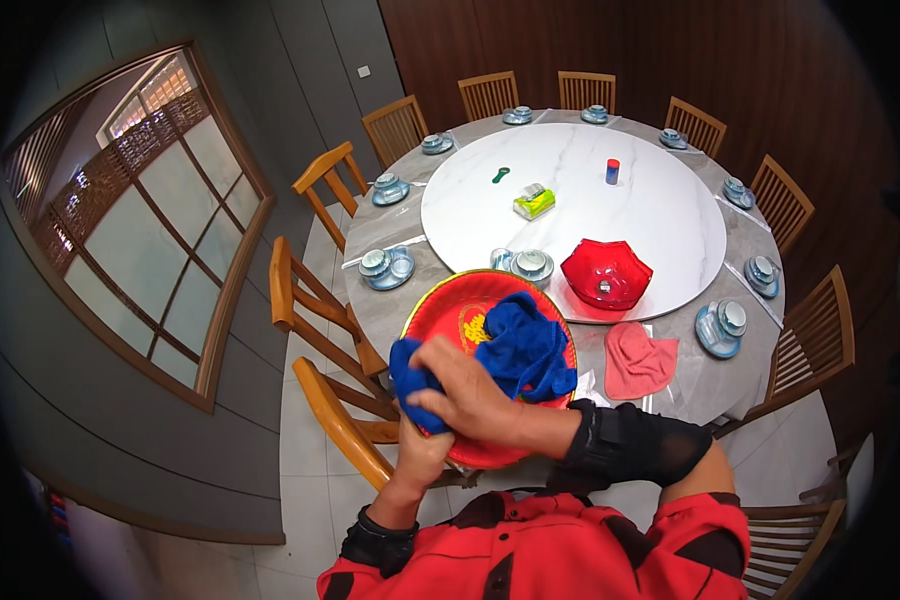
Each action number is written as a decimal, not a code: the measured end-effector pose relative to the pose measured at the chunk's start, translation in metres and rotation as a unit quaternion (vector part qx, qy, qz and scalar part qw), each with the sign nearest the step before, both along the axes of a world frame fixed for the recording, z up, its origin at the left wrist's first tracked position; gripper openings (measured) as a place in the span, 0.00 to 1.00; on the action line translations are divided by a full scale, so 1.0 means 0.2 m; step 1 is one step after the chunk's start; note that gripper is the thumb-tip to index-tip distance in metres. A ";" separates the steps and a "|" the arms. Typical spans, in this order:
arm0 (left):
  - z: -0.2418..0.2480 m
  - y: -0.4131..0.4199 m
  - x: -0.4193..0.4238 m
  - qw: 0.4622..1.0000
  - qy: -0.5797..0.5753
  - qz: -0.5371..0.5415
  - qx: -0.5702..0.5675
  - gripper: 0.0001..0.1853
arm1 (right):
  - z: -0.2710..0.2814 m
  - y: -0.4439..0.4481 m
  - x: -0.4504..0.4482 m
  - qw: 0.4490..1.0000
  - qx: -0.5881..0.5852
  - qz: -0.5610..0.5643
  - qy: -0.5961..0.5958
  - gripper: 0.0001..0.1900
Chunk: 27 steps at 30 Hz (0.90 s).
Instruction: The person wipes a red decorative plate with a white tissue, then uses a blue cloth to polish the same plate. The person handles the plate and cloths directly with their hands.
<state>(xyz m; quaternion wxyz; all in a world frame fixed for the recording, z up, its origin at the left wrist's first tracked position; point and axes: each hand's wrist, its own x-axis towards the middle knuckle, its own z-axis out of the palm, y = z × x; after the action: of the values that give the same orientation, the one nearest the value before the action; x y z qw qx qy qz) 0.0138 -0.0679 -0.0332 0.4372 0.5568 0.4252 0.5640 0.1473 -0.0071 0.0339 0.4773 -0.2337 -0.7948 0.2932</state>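
Both hands hold a bunched blue cloth (414, 384) over the left rim of a red plastic basin (442, 300) with yellow print. My left hand (423, 450) grips it from below, partly hidden. Across its upper right side lies my right hand (461, 390), slightly blurred, with bent fingers on the cloth. A second blue cloth (525, 345) lies crumpled in the basin, over its right rim. To the right, a pink cloth (640, 361) is spread on the grey table near a crumpled white tissue (589, 388). Behind the pink cloth, a red glass bowl (607, 276) stands on the white turntable (570, 150).
Stacked blue-rimmed dishes (531, 265) stand behind the basin, with more place settings (387, 267) around the table. On the turntable are a tissue pack (534, 202), a green bottle opener (501, 175) and a small red-capped container (613, 172). Wooden chairs (345, 427) surround the table, several close at left.
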 end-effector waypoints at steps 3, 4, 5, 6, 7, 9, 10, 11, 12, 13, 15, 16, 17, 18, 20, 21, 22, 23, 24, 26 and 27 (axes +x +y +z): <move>0.11 -0.03 0.07 0.999 -0.024 -0.021 0.013 0.38 | 0.07 0.16 -0.02 0.990 -0.003 -0.129 0.056 0.18; 0.13 -0.03 0.09 0.999 -0.046 -0.004 -0.002 0.35 | 0.07 0.19 -0.01 0.985 -0.026 -0.154 0.071 0.18; 0.13 -0.02 0.09 1.000 -0.028 0.005 0.000 0.34 | 0.06 0.19 -0.01 0.990 -0.049 -0.120 0.055 0.18; 0.12 -0.02 0.07 1.000 -0.009 0.014 0.003 0.33 | 0.03 0.16 -0.01 0.993 -0.073 -0.086 0.039 0.19; 0.11 -0.01 0.05 1.000 0.010 0.024 0.005 0.32 | 0.00 0.11 -0.01 0.994 -0.096 -0.052 0.023 0.19; 0.05 0.04 0.04 0.998 0.007 0.008 0.056 0.29 | -0.02 -0.06 -0.03 0.998 -0.046 -0.033 -0.025 0.22; 0.05 0.04 0.05 0.991 0.074 0.035 0.102 0.29 | 0.01 -0.08 -0.02 0.998 -0.036 -0.033 -0.049 0.22; 0.05 0.04 0.06 0.977 0.140 0.062 0.147 0.30 | 0.02 -0.08 -0.02 0.996 -0.026 -0.032 -0.073 0.22; 0.00 0.02 0.05 0.992 0.086 0.057 0.076 0.31 | 0.01 -0.05 -0.03 0.998 -0.010 -0.046 -0.049 0.21; -0.04 0.02 0.05 0.998 0.030 0.050 0.006 0.32 | 0.01 0.01 -0.05 0.998 0.006 -0.062 -0.026 0.21; 0.00 0.00 0.07 0.997 0.056 0.031 0.031 0.40 | 0.04 0.14 -0.06 0.985 -0.009 -0.169 0.012 0.19; 0.01 0.00 0.08 0.998 0.051 0.026 0.039 0.41 | 0.06 0.22 -0.03 0.978 -0.010 -0.207 0.020 0.20; 0.01 0.00 0.09 0.998 0.046 0.022 0.047 0.42 | 0.08 0.27 0.00 0.969 -0.010 -0.245 0.029 0.20; 0.03 -0.01 0.09 0.997 0.054 0.023 0.046 0.41 | 0.09 0.27 0.00 0.967 -0.032 -0.251 0.017 0.20; -0.02 0.00 0.07 0.996 0.077 0.041 0.031 0.38 | 0.05 0.17 -0.04 0.983 -0.010 -0.186 0.007 0.21; -0.06 0.01 0.05 0.995 0.089 0.050 0.023 0.37 | 0.01 0.08 -0.07 0.988 0.000 -0.153 0.002 0.22; -0.20 0.01 -0.02 0.985 0.147 0.083 0.045 0.36 | -0.03 -0.03 -0.12 0.995 0.010 -0.091 -0.025 0.24; -0.19 0.02 -0.05 0.922 0.355 0.111 0.111 0.37 | 0.03 -0.12 -0.10 0.993 -0.019 -0.050 -0.107 0.24; -0.14 0.00 -0.03 0.958 0.252 0.104 0.093 0.36 | 0.02 -0.11 -0.10 0.994 0.013 -0.052 -0.098 0.23; -0.10 -0.01 -0.01 0.989 0.108 0.090 0.052 0.34 | 0.01 -0.03 -0.10 0.993 0.053 -0.081 -0.062 0.22; -0.11 -0.01 -0.02 0.993 0.068 0.088 0.032 0.33 | 0.04 0.04 -0.12 0.992 0.062 -0.104 -0.037 0.21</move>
<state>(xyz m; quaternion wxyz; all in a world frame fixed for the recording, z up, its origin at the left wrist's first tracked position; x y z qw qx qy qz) 0.0101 -0.0692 -0.0551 0.3384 0.5678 0.4830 0.5743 0.1226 0.0006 0.0428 0.4888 -0.2963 -0.7998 0.1832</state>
